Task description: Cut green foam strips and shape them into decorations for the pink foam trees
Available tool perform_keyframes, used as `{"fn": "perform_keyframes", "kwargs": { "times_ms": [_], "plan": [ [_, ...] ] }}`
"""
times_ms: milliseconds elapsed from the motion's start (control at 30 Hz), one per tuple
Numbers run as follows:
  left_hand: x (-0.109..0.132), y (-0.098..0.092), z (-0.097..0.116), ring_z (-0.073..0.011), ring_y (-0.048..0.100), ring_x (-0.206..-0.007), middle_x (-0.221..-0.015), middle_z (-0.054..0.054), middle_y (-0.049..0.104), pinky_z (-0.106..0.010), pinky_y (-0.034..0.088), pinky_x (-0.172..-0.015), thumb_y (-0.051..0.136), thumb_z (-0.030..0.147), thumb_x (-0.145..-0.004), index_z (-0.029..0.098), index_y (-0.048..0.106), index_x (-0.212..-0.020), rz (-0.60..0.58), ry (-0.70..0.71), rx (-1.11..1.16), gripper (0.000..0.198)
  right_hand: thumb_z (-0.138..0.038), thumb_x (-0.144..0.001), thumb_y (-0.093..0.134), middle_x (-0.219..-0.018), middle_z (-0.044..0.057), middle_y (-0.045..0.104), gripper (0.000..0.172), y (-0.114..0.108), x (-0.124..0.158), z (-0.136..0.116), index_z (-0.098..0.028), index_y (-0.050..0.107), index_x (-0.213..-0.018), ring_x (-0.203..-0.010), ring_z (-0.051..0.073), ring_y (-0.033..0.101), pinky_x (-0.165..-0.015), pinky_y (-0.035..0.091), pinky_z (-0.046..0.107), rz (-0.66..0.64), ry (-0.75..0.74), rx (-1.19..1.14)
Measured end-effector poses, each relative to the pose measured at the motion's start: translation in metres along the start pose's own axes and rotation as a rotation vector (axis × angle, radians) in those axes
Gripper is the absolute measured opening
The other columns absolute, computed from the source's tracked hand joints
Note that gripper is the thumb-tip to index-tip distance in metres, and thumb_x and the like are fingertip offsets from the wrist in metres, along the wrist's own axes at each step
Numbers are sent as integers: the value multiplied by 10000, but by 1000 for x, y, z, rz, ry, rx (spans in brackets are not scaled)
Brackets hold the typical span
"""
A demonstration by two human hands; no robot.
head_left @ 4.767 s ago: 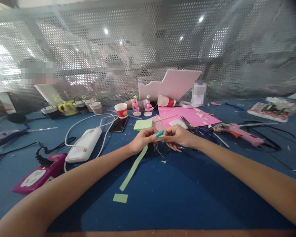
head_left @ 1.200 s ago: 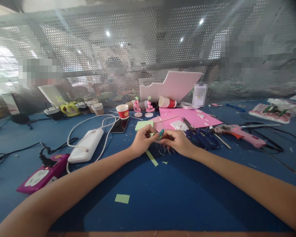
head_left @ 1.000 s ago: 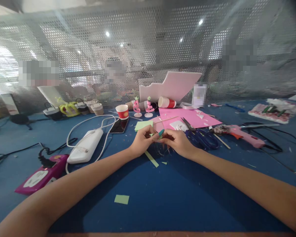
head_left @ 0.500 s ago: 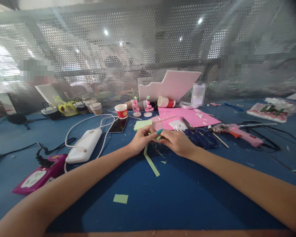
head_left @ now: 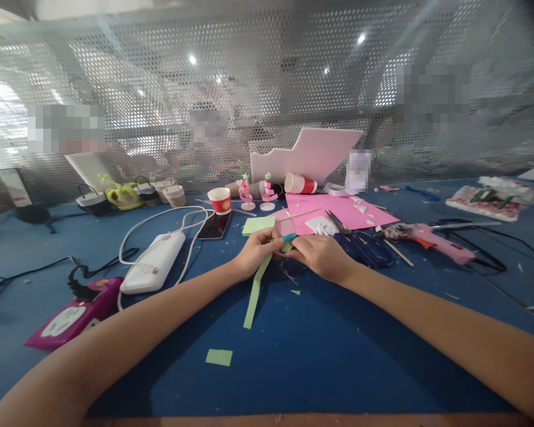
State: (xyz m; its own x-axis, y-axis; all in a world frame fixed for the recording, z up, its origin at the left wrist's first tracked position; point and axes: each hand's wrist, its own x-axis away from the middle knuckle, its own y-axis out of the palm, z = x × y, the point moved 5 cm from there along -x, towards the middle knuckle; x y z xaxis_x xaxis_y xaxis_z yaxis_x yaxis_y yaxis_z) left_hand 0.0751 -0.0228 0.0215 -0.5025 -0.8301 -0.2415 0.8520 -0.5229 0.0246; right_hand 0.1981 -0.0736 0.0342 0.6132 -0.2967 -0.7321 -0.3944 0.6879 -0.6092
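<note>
My left hand [head_left: 253, 255] and my right hand [head_left: 320, 256] meet above the blue table [head_left: 320, 350], fingers pinched together. Between them they hold a short teal stick [head_left: 288, 238] with the top end of a light green paper strip [head_left: 254, 290] at it. The strip hangs from my fingers down and toward me, its free end near the table. A small green paper square [head_left: 219, 357] lies closer to me. A larger green sheet [head_left: 258, 225] lies just behind my left hand.
Blue-handled scissors [head_left: 358, 242] and a pink glue gun [head_left: 431, 240] lie right of my hands on and beside pink paper [head_left: 338, 210]. A white power bank [head_left: 153, 270], phone [head_left: 215, 225], magenta power strip [head_left: 71, 313], red cups [head_left: 219, 200] and cables fill the left. Mesh screen behind.
The hanging green strip has grown longer over the last second and swung from pointing right to pointing left and toward me. My hands stayed together in the same spot.
</note>
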Motion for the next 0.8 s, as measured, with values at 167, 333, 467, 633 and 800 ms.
{"fn": "perform_keyframes", "kwargs": {
  "times_ms": [167, 333, 467, 633, 800],
  "plan": [
    [-1, 0, -6, -57, 508, -462, -542, 53, 537, -190, 421, -487, 730, 436, -641, 145, 476, -669, -3, -66, -33, 387, -347, -970, 358, -615, 41, 597, 342, 3, 3, 5, -142, 533, -759, -562, 140, 570, -532, 353, 248, -18, 24, -69],
    [-2, -1, -8, -66, 548, -483, -572, 55, 547, -194, 457, -498, 717, 442, -658, 155, 459, -707, 31, -48, -81, 389, -294, -986, 305, -607, 43, 583, 367, 6, 4, 6, -145, 527, -736, -578, 144, 570, -536, 359, 251, -62, -3, -44],
    [-3, -3, -7, -73, 569, -490, -603, 59, 545, -200, 470, -491, 719, 429, -660, 160, 449, -720, 47, -2, -102, 386, -264, -983, 309, -610, 50, 581, 366, 6, 2, 5, -135, 539, -728, -567, 145, 559, -529, 351, 260, -77, -15, 11],
    [-3, -3, -6, -90, 597, -516, -623, 65, 582, -209, 492, -519, 750, 354, -645, 189, 456, -895, 56, 24, 0, 420, -243, -978, 319, -608, 59, 584, 365, 4, 0, 4, -128, 563, -732, -571, 153, 557, -536, 360, 276, -109, -1, 33],
    [-3, -5, -7, -107, 613, -544, -624, 20, 629, -230, 511, -561, 791, 321, -589, 150, 538, -956, 69, -6, 31, 479, -247, -984, 279, -653, 98, 617, 415, 6, 1, 5, -117, 587, -737, -602, 170, 573, -554, 370, 288, -109, -15, -14]
  ]
}}
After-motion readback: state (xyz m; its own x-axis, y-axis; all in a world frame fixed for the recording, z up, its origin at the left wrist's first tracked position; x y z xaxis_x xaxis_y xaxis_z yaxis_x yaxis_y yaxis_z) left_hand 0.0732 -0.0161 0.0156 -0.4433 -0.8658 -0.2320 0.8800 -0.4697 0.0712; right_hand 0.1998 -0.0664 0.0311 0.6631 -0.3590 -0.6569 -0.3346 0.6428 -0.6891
